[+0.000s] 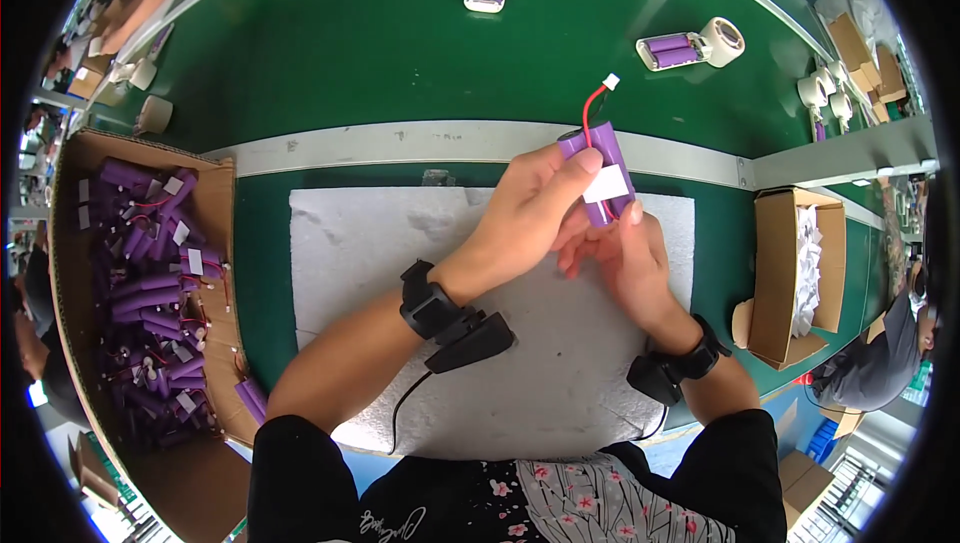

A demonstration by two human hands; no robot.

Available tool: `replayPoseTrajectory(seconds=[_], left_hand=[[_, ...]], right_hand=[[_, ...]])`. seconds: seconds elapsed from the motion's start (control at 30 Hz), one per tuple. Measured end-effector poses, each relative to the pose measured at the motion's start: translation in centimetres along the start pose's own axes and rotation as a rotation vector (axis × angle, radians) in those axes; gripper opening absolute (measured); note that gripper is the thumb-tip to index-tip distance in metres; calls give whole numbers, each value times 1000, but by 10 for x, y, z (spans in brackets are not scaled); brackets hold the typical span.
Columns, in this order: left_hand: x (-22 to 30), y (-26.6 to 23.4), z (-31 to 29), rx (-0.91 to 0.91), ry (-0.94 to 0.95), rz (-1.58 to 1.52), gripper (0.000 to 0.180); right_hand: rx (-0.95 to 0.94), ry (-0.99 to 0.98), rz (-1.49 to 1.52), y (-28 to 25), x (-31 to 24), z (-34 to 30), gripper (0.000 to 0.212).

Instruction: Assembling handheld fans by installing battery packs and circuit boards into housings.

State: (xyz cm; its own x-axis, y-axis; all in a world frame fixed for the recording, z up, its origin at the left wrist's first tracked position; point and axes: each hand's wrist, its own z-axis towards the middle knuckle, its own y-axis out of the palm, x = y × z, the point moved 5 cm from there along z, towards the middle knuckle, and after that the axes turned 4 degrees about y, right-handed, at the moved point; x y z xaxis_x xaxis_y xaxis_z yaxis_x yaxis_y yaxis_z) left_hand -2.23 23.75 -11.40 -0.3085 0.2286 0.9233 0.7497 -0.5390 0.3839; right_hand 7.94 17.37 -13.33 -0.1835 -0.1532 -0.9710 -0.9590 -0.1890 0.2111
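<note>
Above the far right part of the grey foam mat (480, 363), a purple two-cell battery pack (612, 143) is held up at a tilt. My left hand (530, 203) grips its left side, thumb pressed on the front. A white label (606, 185) lies across the pack's middle. From the upper end rises a red wire with a white connector (612, 81). My right hand (632, 261) is closed at the lower end, thumb tip against the pack's lower right edge and fingers curled beneath. What touches the pack's back is hidden.
At left stands a cardboard box (232, 273) of purple battery packs; one pack (250, 398) lies beside it. A smaller box (775, 283) at right holds white paper pieces (806, 273). Beyond the metal rail (400, 143), open white device housings (672, 51) with purple cells lie on the green surface.
</note>
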Motion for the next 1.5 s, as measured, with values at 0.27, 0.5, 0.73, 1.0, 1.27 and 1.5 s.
replayPoseTrajectory(seconds=[0.27,0.5,0.73,1.0,1.27,1.5], left_hand=[[2,8,-11,-65,-85,-126,22],[-3,3,-6,-156,-148,-112,24],[-9,5,-4,-96,-76,-235,22],[-9,5,-2,-37,-63,-152,24],[3,8,-6,-63,-64,-117,29],[2,7,-8,-127,-37,-47,39]], right_hand=[[-59,-66,73,3,4,-6,35],[8,19,-106,9,-6,-3,16],[8,47,-257,4,-1,-6,14],[27,29,-239,5,-2,-5,15],[47,25,-255,4,-4,-6,14],[29,32,-226,3,1,-3,14]])
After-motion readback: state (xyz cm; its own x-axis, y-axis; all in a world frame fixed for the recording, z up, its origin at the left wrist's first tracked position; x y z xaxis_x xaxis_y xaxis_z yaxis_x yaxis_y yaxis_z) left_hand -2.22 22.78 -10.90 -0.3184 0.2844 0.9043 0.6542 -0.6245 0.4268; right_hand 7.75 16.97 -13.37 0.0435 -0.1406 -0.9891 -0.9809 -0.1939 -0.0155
